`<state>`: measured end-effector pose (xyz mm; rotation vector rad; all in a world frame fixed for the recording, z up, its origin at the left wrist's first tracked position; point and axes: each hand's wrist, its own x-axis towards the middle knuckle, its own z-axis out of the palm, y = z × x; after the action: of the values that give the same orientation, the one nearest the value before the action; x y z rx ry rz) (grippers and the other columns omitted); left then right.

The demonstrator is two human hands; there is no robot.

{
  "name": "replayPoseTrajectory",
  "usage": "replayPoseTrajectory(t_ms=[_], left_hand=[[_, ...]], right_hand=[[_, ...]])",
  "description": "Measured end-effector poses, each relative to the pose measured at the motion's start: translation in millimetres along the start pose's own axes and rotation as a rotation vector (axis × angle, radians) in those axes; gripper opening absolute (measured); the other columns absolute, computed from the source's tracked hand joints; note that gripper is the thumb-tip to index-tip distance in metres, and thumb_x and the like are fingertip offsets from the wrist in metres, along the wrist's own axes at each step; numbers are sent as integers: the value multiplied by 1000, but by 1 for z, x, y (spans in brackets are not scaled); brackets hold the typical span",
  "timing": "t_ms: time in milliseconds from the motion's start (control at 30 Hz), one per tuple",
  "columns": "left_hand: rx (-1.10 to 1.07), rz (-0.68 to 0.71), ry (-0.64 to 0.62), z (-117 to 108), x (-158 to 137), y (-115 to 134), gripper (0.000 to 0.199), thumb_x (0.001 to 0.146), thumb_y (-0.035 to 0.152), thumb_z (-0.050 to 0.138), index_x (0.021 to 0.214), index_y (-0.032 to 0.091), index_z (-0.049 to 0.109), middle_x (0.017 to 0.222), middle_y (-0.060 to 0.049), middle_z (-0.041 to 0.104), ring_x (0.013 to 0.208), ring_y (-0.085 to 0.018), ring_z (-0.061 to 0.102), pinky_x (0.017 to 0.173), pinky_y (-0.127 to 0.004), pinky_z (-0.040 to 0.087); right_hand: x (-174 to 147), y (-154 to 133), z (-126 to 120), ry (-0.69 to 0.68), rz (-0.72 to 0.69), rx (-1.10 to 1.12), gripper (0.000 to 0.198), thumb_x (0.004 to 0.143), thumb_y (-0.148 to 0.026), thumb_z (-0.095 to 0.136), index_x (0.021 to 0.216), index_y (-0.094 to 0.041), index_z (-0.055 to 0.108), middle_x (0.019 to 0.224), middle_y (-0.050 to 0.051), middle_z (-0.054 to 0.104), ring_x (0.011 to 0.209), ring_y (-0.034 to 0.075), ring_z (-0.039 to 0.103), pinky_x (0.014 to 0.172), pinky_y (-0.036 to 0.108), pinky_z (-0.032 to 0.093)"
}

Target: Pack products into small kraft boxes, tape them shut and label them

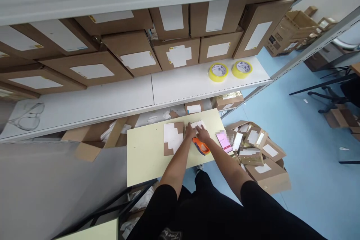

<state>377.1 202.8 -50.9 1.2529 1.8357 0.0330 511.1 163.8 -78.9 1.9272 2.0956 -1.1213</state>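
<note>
On the pale yellow tabletop, my left hand [190, 131] rests at the left edge of a white paper or label [199, 123], its fingers stretched forward. My right hand [202, 134] presses on the same white piece from the near side, fingers apart. Whether a small box lies beneath the paper is hard to make out. Just below my right hand lies an orange and blue tape dispenser [201, 146]. Left of my hands is a flat cardboard box [177, 127] with white labels. A phone [224, 141] with a pink screen lies at the table's right edge.
Above the yellow table [146, 157] runs a white shelf [180, 82] with labelled cartons [180, 43], two yellow tape rolls [218, 72] and glasses [29, 116]. An open carton [95, 138] stands at left. Packed boxes [261, 153] are heaped on the blue floor at right.
</note>
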Motion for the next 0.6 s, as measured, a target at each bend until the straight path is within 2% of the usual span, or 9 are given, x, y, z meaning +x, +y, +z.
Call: replayPoseTrajectory(t_ms=[67,133,200,267,333,400,467,533,600], left_hand=[[8,68,7,-3,-2,-2,55,96,33,60,147,15,57,151,-23,56,136,-34,58,110,-41,46],[-34,203,49,-8,-5,-3,40,92,35,66,127,17,71,150,-20,57,137,-34,55,114,-44,43],[-96,381,68,-17,-10,-2,31,85,39,76,108,19,78,149,-18,59,140,-36,51,117,-48,41],[-135,542,35,-28,-16,1,25,78,42,84,91,21,80,139,-16,67,143,-37,48,120,-51,39],[-148,649,-14,-44,-22,6,24,73,45,88,81,24,79,124,-14,75,144,-36,47,121,-52,39],[-153,688,-46,-61,-29,12,28,70,49,90,78,24,79,112,-13,78,137,-37,55,116,-51,44],[-180,668,-81,-80,-34,16,37,64,53,91,81,22,80,106,-12,78,119,-35,66,105,-46,52],[-242,625,-134,-96,-38,21,45,60,55,92,86,20,82,101,-10,79,103,-31,72,94,-40,57],[-298,585,-209,-109,-41,27,46,58,54,92,87,19,82,96,-8,80,95,-28,73,87,-36,57]], right_hand=[[0,0,-1,22,16,88,75,91,-23,60,163,-28,40,168,7,42,162,32,22,120,48,42],[-2,2,-6,113,28,259,75,89,-22,59,161,-26,43,165,8,47,160,32,27,120,49,42],[-7,5,-15,257,33,456,78,84,-26,63,160,-24,45,162,10,50,156,31,35,121,48,41],[-15,8,-30,367,32,642,79,80,-35,69,155,-22,49,154,12,57,144,31,50,118,46,44],[-26,10,-49,366,2,795,69,76,-45,73,139,-20,62,131,11,71,120,29,64,105,43,51],[-38,12,-67,330,-45,908,50,73,-54,75,109,-18,71,99,6,76,93,26,67,88,39,55],[-51,14,-84,344,-69,1003,44,72,-60,75,86,-19,68,78,2,72,76,21,62,75,34,53],[-64,16,-96,386,-63,1076,46,71,-64,76,79,-21,63,71,0,69,69,19,58,67,31,50],[-76,16,-104,391,-56,1097,49,72,-68,75,80,-21,63,69,0,69,68,19,59,65,30,49]])
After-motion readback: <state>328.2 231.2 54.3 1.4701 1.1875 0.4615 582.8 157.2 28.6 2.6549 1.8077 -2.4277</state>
